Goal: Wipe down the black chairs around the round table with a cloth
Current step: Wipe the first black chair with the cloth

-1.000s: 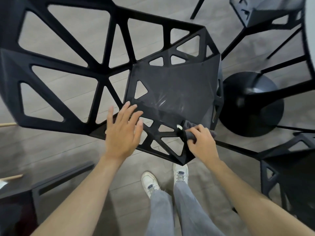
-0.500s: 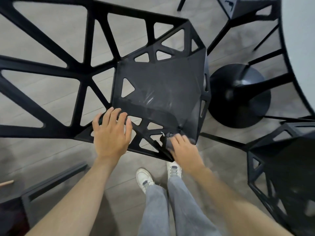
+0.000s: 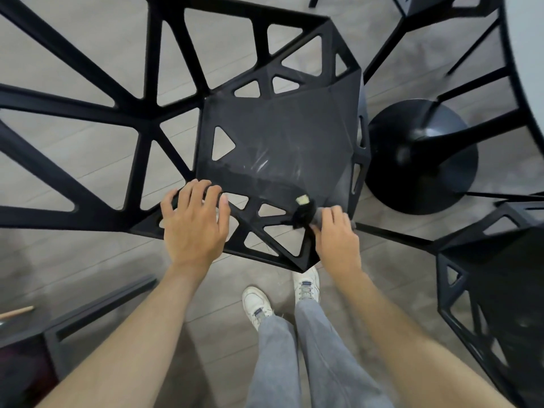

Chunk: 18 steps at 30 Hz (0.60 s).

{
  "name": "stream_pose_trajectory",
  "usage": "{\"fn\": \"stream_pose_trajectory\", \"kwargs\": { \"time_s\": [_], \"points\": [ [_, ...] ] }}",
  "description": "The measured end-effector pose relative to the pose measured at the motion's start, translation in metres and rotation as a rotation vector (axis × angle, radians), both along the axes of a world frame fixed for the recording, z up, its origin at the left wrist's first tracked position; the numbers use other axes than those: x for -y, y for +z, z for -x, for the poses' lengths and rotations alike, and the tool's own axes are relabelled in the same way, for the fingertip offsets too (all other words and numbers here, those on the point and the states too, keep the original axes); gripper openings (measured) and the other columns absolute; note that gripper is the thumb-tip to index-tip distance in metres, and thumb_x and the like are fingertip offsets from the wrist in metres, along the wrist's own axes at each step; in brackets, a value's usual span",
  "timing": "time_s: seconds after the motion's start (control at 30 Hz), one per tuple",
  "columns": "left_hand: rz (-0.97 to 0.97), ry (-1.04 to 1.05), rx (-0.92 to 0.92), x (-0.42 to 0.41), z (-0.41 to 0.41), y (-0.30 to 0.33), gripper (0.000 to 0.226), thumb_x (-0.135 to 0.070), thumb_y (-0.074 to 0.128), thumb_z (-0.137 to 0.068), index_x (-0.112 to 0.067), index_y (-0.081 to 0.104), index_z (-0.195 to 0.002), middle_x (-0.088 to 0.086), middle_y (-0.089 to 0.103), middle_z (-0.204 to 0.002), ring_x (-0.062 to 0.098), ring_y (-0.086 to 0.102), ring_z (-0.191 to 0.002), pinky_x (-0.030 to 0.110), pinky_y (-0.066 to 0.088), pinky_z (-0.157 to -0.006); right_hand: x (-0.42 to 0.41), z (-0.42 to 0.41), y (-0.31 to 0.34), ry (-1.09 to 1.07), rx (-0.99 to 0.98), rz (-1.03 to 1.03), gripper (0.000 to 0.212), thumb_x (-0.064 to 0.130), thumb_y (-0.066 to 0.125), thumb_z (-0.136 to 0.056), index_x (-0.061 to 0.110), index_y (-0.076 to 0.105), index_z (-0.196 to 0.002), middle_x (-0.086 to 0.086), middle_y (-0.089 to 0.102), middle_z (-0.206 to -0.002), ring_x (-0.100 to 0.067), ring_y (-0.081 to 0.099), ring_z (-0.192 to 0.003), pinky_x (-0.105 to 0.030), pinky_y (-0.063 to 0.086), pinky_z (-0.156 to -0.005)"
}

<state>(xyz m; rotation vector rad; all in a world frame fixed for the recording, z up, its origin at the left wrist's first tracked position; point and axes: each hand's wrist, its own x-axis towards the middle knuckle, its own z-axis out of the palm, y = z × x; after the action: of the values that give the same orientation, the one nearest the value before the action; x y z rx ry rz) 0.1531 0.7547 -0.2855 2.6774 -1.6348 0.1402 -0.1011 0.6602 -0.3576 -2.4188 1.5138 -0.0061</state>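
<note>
A black chair (image 3: 279,136) with a triangular cut-out frame fills the middle of the view, its seat streaked with pale smears. My left hand (image 3: 194,228) rests on the seat's near-left edge, fingers curled over a strut. My right hand (image 3: 335,234) grips a dark cloth (image 3: 303,216) with a small pale tag, pressed against the seat's near-right corner. The cloth is mostly hidden under my fingers.
The round table's black pedestal base (image 3: 421,157) stands just right of the chair, the pale tabletop edge (image 3: 527,54) above it. A second black chair (image 3: 494,290) is close at right, another (image 3: 441,7) at top. Dark furniture (image 3: 35,348) sits lower left. My feet (image 3: 279,295) stand below the seat.
My right hand with the cloth has slid right along the seat's front edge, and the cloth's tag shows again. My left hand has kept its place on the left edge.
</note>
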Motion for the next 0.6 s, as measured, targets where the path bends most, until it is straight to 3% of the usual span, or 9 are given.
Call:
{"fn": "stream_pose_trajectory", "kwargs": {
  "time_s": [0.1,0.17,0.33,0.47,0.6],
  "points": [
    [0.024,-0.014,0.012,0.0,0.0,-0.001,0.036,-0.036,0.035,-0.111,-0.018,0.066,-0.115,0.001,0.066,-0.128,0.024,0.058,-0.125,0.047,0.034,-0.109,-0.007,-0.026,0.004,-0.267,0.01,-0.082,0.024,0.026,0.064,-0.097,0.01,0.055,-0.113,-0.008,0.051,-0.107,-0.028,0.055,-0.095,-0.041,0.055,-0.053],
    [0.04,-0.02,0.017,-0.001,0.0,-0.002,0.034,-0.035,0.036,-0.111,-0.018,0.066,-0.114,0.0,0.066,-0.126,0.024,0.058,-0.123,0.047,0.035,-0.108,-0.026,-0.028,0.015,-0.3,0.016,-0.134,0.027,0.029,0.064,-0.097,0.012,0.054,-0.117,-0.008,0.051,-0.109,-0.028,0.055,-0.096,-0.042,0.054,-0.058],
    [0.051,-0.018,0.025,-0.001,0.001,-0.002,0.033,-0.034,0.038,-0.111,-0.018,0.067,-0.114,-0.001,0.066,-0.126,0.023,0.059,-0.123,0.047,0.037,-0.108,-0.079,-0.008,0.048,-0.074,0.063,-0.251,0.031,0.022,0.074,-0.089,0.017,0.059,-0.116,-0.002,0.055,-0.104,-0.023,0.057,-0.088,-0.028,0.045,-0.056],
    [0.043,-0.02,0.028,-0.001,0.001,-0.003,0.032,-0.034,0.039,-0.111,-0.019,0.067,-0.114,-0.001,0.066,-0.126,0.023,0.059,-0.123,0.047,0.037,-0.108,-0.055,-0.046,0.042,0.09,0.075,-0.209,0.029,0.022,0.075,-0.088,0.017,0.06,-0.112,0.0,0.059,-0.101,-0.024,0.063,-0.089,-0.035,0.05,-0.056],
    [0.025,-0.03,0.022,-0.001,0.001,-0.002,0.032,-0.035,0.037,-0.111,-0.019,0.065,-0.114,-0.001,0.066,-0.125,0.023,0.058,-0.122,0.047,0.037,-0.108,-0.041,-0.089,0.03,0.247,0.074,-0.293,0.034,0.022,0.062,-0.097,0.017,0.054,-0.13,-0.003,0.058,-0.116,-0.026,0.059,-0.101,-0.037,0.052,-0.069]
  ]
}}
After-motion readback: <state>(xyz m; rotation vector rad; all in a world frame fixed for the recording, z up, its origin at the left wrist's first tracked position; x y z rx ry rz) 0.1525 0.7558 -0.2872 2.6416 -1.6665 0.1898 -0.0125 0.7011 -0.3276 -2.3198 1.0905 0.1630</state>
